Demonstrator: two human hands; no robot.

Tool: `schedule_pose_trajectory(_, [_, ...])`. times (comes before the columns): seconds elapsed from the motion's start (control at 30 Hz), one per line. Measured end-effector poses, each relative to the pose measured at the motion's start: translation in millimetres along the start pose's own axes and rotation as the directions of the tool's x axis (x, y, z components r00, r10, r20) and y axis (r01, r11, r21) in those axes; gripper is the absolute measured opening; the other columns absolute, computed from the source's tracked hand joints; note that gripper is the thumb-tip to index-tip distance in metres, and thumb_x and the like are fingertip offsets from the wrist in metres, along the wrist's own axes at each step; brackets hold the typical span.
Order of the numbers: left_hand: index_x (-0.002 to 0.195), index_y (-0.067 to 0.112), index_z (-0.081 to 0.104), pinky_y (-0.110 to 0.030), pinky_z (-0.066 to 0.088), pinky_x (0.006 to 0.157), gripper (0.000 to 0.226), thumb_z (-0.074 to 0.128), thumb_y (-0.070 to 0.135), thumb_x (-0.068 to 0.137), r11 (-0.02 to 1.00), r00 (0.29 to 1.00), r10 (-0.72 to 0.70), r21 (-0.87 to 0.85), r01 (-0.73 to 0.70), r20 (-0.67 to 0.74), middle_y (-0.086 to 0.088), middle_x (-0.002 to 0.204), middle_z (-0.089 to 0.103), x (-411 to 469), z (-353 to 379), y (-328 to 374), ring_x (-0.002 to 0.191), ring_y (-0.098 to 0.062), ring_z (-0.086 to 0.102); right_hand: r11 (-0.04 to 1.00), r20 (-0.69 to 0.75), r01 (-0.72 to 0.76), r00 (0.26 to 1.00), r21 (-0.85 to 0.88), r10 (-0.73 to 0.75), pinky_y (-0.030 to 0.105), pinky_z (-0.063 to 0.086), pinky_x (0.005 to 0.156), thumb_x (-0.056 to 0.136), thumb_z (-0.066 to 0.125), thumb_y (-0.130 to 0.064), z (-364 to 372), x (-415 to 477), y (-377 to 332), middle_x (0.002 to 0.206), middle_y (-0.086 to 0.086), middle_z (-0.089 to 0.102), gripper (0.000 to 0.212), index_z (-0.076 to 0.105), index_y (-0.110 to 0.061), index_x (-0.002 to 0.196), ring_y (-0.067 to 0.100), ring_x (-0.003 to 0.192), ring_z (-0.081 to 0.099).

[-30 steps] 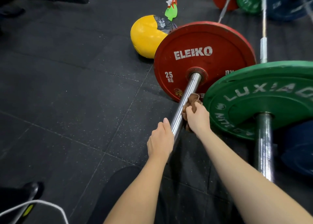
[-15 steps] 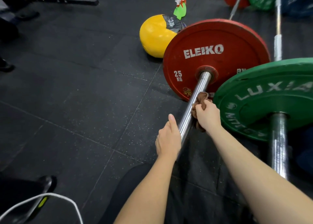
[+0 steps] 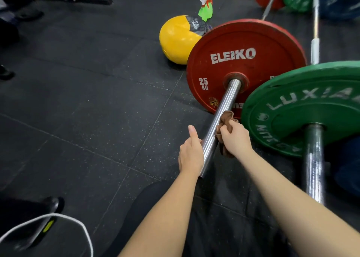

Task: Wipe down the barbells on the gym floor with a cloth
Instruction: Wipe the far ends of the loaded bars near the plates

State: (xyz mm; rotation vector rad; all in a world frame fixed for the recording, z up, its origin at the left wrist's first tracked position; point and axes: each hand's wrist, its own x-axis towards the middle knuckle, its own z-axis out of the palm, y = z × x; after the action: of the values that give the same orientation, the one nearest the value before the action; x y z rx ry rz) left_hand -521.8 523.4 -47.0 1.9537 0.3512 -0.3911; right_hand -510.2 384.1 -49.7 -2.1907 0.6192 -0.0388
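The barbell sleeve (image 3: pixel 220 124) is being steadied from the side away from the green plate (image 3: pixel 300 108) by the left hand (image 3: pixel 190 153), thumb extended along the steel, presumably so the bar is kept from rolling. A brown cloth (image 3: pixel 224 120) is being clenched in the right hand (image 3: pixel 236 138) and pressed against the sleeve's plate-facing side, just short of the red plate (image 3: pixel 243 62). Both forearms are being held extended forward, wrists angled inward.

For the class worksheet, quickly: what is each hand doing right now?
Left hand: open, resting against the barbell sleeve, thumb extended, not gripping it.
Right hand: closed on the brown cloth, pressing it to the sleeve.
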Motion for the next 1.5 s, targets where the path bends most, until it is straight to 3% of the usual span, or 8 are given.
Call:
schedule_pose_trajectory(0.33, [0.086,0.026,0.074,-0.051,0.043,0.108,0.1,-0.002,0.09,0.083,0.984,0.998,-0.062,-0.166,0.064,0.021,-0.001,0.107,0.07,0.2,0.4,-1.5,0.107,-0.022,0.062,0.997,-0.164,-0.03,0.986,0.067,0.041,0.036,0.049,0.081,0.099,0.052,-0.027,36.1,-75.4,4.8,0.102,0.0,0.06,0.015,0.063,-0.018,0.094,0.021,0.091,0.059])
schedule_pose_trajectory(0.57, [0.09,0.021,0.073,-0.053,0.043,0.107,0.098,0.001,0.087,0.087,0.974,0.995,-0.085,-0.204,0.094,0.056,-0.003,0.107,0.069,3.2,-2.5,-2.1,0.106,-0.023,0.062,0.997,0.132,-0.029,0.99,-0.071,0.038,0.027,0.035,0.069,0.1,0.054,-0.023,-3.8,-42.7,-5.1,0.08,-0.008,0.053,0.021,0.055,-0.017,0.08,0.011,0.074,0.051])
schedule_pose_trajectory(0.67, [0.083,0.02,0.076,-0.054,0.044,0.107,0.102,0.003,0.091,0.084,0.959,0.991,-0.119,-0.25,0.132,0.068,-0.004,0.101,0.073,-1.4,-4.0,-0.1,0.104,-0.025,0.065,0.997,0.142,-0.037,0.989,-0.071,0.046,0.018,0.033,0.057,0.101,0.053,-0.024,-3.7,-53.6,-6.4,0.08,-0.01,0.053,0.02,0.054,-0.02,0.081,0.003,0.071,0.049])
schedule_pose_trajectory(0.8, [0.072,0.016,0.078,-0.05,0.05,0.102,0.101,0.008,0.087,0.089,0.918,0.982,-0.166,-0.35,0.186,0.087,-0.003,0.075,0.076,-7.0,-8.7,3.5,0.089,-0.025,0.072,0.996,0.084,-0.071,0.994,-0.059,0.076,0.029,0.044,0.07,0.1,0.051,-0.027,15.8,-88.9,-4.8,0.09,0.001,0.06,0.02,0.058,-0.014,0.087,0.02,0.082,0.059])
schedule_pose_trajectory(0.97, [0.092,0.019,0.078,-0.055,0.05,0.101,0.109,0.008,0.101,0.071,0.874,0.958,-0.235,-0.396,0.281,0.161,-0.008,0.096,0.076,4.8,-4.6,-5.0,0.096,-0.03,0.071,0.971,0.23,-0.048,0.968,-0.234,0.103,0.033,0.052,0.07,0.098,0.053,-0.032,10.6,-109.8,-7.0,0.086,0.002,0.065,0.023,0.058,-0.017,0.081,0.018,0.076,0.063])
schedule_pose_trajectory(1.17, [0.116,0.031,0.06,-0.06,0.044,0.106,0.114,0.016,0.111,0.048,0.803,0.925,-0.279,-0.466,0.372,0.258,-0.009,0.125,0.063,21.0,8.4,-12.6,0.114,-0.032,0.061,0.849,0.576,0.209,0.807,-0.486,0.131,0.027,0.055,0.07,0.085,0.059,-0.036,-36.5,-97.3,-35.2,0.074,-0.002,0.072,0.032,0.071,-0.014,0.066,0.013,0.073,0.068])
schedule_pose_trajectory(1.33, [0.144,0.023,0.048,-0.055,0.048,0.104,0.079,0.036,0.082,0.092,0.806,0.921,-0.143,-0.497,0.321,0.363,-0.013,0.135,0.058,-11.5,-4.5,12.0,0.119,-0.031,0.059,0.974,0.18,0.043,0.984,-0.222,-0.003,0.017,0.035,0.052,0.091,0.062,-0.027,-54.4,-73.2,-44.7,0.057,-0.01,0.059,0.035,0.052,-0.018,0.059,0.011,0.064,0.058])
schedule_pose_trajectory(1.5, [0.135,0.035,0.059,-0.034,0.058,0.088,0.058,0.055,0.073,0.091,0.82,0.897,0.06,-0.534,0.206,0.438,0.003,0.122,0.072,-25.8,-11.8,30.1,0.108,-0.014,0.071,0.89,0.145,-0.016,0.988,0.455,-0.057,0.031,0.052,0.09,0.103,0.055,-0.041,-37.9,-69.9,-62.2,0.106,-0.004,0.074,0.02,0.067,-0.027,0.11,0.015,0.103,0.07])
